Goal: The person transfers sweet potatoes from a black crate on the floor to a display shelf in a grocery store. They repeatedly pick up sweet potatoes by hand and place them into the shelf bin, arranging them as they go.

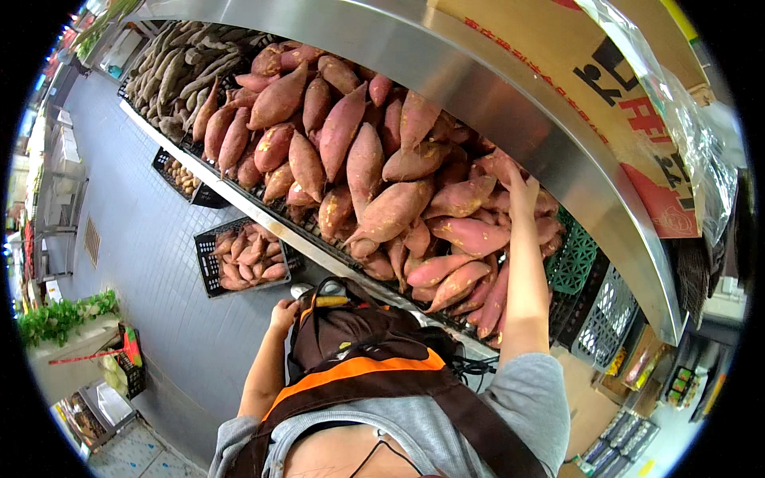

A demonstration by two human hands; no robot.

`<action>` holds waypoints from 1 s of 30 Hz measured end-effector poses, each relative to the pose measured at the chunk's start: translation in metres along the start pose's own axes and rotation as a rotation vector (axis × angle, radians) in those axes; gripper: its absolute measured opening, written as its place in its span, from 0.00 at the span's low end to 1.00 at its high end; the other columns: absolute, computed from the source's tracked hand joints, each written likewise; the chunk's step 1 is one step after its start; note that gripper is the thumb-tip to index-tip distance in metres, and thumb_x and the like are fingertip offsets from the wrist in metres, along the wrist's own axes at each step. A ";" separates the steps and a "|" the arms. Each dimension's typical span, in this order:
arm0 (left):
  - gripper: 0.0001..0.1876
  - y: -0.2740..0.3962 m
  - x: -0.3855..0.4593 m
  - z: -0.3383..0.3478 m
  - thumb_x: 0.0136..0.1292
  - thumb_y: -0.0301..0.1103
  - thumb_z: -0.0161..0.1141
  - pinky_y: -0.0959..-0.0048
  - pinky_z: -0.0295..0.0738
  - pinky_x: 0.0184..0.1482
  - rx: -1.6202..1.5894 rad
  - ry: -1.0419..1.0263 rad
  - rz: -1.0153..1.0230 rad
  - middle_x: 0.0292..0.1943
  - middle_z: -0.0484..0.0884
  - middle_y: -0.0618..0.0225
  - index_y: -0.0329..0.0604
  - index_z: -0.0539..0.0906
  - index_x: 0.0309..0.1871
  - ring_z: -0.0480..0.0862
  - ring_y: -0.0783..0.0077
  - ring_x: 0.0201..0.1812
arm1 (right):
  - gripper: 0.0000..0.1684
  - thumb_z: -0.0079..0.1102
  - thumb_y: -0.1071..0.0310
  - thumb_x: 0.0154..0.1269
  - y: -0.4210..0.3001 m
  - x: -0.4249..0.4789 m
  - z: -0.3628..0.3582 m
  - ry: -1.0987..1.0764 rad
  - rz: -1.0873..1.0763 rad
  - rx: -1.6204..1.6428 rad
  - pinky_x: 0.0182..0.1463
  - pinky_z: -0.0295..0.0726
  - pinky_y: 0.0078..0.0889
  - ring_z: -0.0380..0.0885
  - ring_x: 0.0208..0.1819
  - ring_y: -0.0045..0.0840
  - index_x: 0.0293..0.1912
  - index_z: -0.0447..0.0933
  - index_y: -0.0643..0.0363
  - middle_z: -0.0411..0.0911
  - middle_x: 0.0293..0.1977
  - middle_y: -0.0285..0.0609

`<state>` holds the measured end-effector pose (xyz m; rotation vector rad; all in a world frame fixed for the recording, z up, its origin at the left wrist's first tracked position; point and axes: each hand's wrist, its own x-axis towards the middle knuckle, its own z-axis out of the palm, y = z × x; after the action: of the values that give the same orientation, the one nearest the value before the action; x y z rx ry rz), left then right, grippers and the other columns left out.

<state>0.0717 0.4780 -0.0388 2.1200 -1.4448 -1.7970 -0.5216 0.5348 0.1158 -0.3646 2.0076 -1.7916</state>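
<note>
Large red-skinned sweet potatoes [394, 209] lie heaped on the display stand before me. My right hand [521, 179] reaches to the back of the heap, beneath the metal shelf edge, at a sweet potato [495, 162]; the fingers are partly hidden, so its grip is unclear. My left hand [285, 312] is low beside my dark brown apron [340, 340], near a yellow-handled tool [330, 301] at the apron's top. Its fingers are curled, and whether they hold anything cannot be made out.
A stainless steel shelf edge [478, 66] curves over the heap, with a printed cardboard box [597, 89] above. Long brown tubers [179, 71] fill the stand's far left. Black crates of smaller sweet potatoes [206, 263] and round tubers [206, 196] stand below the white front rail [239, 206].
</note>
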 end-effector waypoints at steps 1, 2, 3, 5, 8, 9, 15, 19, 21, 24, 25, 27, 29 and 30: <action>0.17 -0.006 -0.002 -0.003 0.56 0.38 0.60 0.76 0.72 0.29 0.020 0.000 -0.029 0.28 0.81 0.64 0.32 0.80 0.41 0.78 0.73 0.27 | 0.24 0.62 0.66 0.55 0.007 0.006 0.008 0.005 0.080 0.161 0.50 0.70 0.24 0.73 0.45 0.24 0.49 0.72 0.70 0.75 0.45 0.43; 0.17 -0.013 -0.004 -0.005 0.56 0.39 0.60 0.76 0.71 0.27 0.023 -0.001 -0.067 0.28 0.81 0.64 0.32 0.80 0.41 0.78 0.74 0.26 | 0.25 0.64 0.67 0.53 0.019 0.010 0.018 -0.081 -0.078 0.139 0.49 0.72 0.22 0.74 0.44 0.23 0.49 0.72 0.69 0.75 0.43 0.43; 0.17 -0.018 -0.004 -0.006 0.56 0.39 0.60 0.76 0.71 0.26 0.016 -0.006 -0.151 0.28 0.81 0.64 0.32 0.80 0.41 0.78 0.74 0.26 | 0.25 0.65 0.68 0.52 0.029 0.019 0.030 0.112 -0.491 -0.564 0.46 0.73 0.23 0.75 0.43 0.23 0.49 0.72 0.69 0.75 0.42 0.43; 0.16 -0.026 -0.007 -0.009 0.56 0.40 0.60 0.77 0.69 0.24 0.038 0.010 -0.180 0.29 0.81 0.65 0.35 0.80 0.41 0.77 0.74 0.26 | 0.23 0.64 0.67 0.53 0.045 0.032 0.042 -0.073 -0.325 -0.533 0.45 0.73 0.27 0.76 0.40 0.25 0.48 0.72 0.66 0.77 0.39 0.44; 0.17 -0.032 -0.010 -0.013 0.57 0.41 0.59 0.76 0.69 0.24 0.014 0.014 -0.228 0.33 0.81 0.66 0.38 0.79 0.43 0.78 0.74 0.27 | 0.20 0.63 0.65 0.53 0.061 0.046 0.048 -0.100 -0.214 -0.799 0.43 0.74 0.30 0.77 0.38 0.29 0.45 0.73 0.62 0.79 0.35 0.45; 0.17 -0.033 -0.012 -0.012 0.57 0.41 0.59 0.75 0.69 0.25 -0.017 0.009 -0.208 0.34 0.81 0.66 0.38 0.78 0.44 0.78 0.74 0.28 | 0.19 0.62 0.64 0.54 0.061 0.048 0.045 -0.170 -0.246 -0.864 0.42 0.74 0.30 0.77 0.37 0.31 0.44 0.73 0.62 0.78 0.34 0.46; 0.16 -0.032 -0.022 -0.005 0.59 0.41 0.57 0.74 0.70 0.30 -0.124 0.034 -0.202 0.35 0.81 0.66 0.39 0.77 0.45 0.79 0.73 0.32 | 0.21 0.55 0.54 0.60 0.040 0.032 0.016 -0.560 -0.297 -1.313 0.48 0.69 0.37 0.72 0.43 0.42 0.38 0.75 0.64 0.76 0.37 0.51; 0.17 -0.050 -0.024 0.002 0.59 0.39 0.58 0.72 0.73 0.35 -0.133 0.033 -0.220 0.36 0.82 0.63 0.34 0.78 0.44 0.80 0.71 0.36 | 0.31 0.54 0.40 0.55 0.014 -0.011 -0.016 -0.602 -0.095 -1.230 0.60 0.59 0.43 0.66 0.54 0.42 0.46 0.75 0.56 0.74 0.44 0.50; 0.18 -0.061 -0.019 0.005 0.58 0.39 0.59 0.71 0.74 0.40 -0.097 0.053 -0.208 0.37 0.82 0.60 0.32 0.78 0.45 0.81 0.68 0.37 | 0.34 0.61 0.40 0.49 0.002 -0.033 -0.027 -0.654 -0.314 -1.268 0.62 0.56 0.45 0.65 0.56 0.42 0.50 0.74 0.52 0.71 0.49 0.48; 0.18 -0.068 -0.010 0.006 0.57 0.38 0.59 0.72 0.74 0.44 0.027 0.031 -0.214 0.37 0.83 0.57 0.31 0.79 0.44 0.81 0.66 0.39 | 0.33 0.64 0.47 0.49 -0.014 -0.056 -0.028 -0.519 -0.534 -1.399 0.62 0.59 0.43 0.65 0.57 0.41 0.53 0.71 0.52 0.66 0.55 0.45; 0.18 -0.065 -0.006 0.007 0.57 0.38 0.59 0.72 0.74 0.44 0.042 0.011 -0.155 0.37 0.83 0.56 0.30 0.79 0.44 0.81 0.66 0.39 | 0.31 0.63 0.50 0.51 -0.019 -0.058 -0.018 -0.492 -0.549 -1.256 0.60 0.61 0.43 0.65 0.56 0.41 0.52 0.71 0.52 0.67 0.54 0.46; 0.19 -0.053 0.004 0.005 0.56 0.38 0.59 0.72 0.74 0.44 0.066 -0.021 -0.118 0.37 0.83 0.55 0.30 0.80 0.43 0.81 0.66 0.39 | 0.26 0.61 0.56 0.54 -0.029 -0.051 0.018 -0.422 -0.495 -1.002 0.58 0.65 0.41 0.67 0.55 0.41 0.52 0.71 0.53 0.69 0.53 0.47; 0.19 -0.035 0.013 0.007 0.55 0.40 0.60 0.71 0.74 0.44 0.144 0.009 -0.047 0.35 0.83 0.53 0.30 0.80 0.41 0.81 0.64 0.39 | 0.20 0.55 0.62 0.60 -0.038 -0.040 0.073 -0.480 -0.468 -0.669 0.50 0.72 0.32 0.77 0.44 0.36 0.50 0.71 0.60 0.78 0.41 0.48; 0.18 -0.024 0.018 0.010 0.55 0.39 0.60 0.69 0.73 0.44 0.056 -0.002 -0.079 0.35 0.83 0.53 0.31 0.80 0.41 0.81 0.62 0.39 | 0.15 0.55 0.69 0.61 -0.040 -0.030 0.111 -0.507 -0.520 -0.548 0.45 0.74 0.25 0.78 0.43 0.27 0.47 0.71 0.62 0.78 0.40 0.44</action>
<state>0.0774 0.4854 -0.0687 2.2336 -1.4485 -1.8057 -0.4460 0.4458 0.1509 -1.4578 2.0880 -1.1612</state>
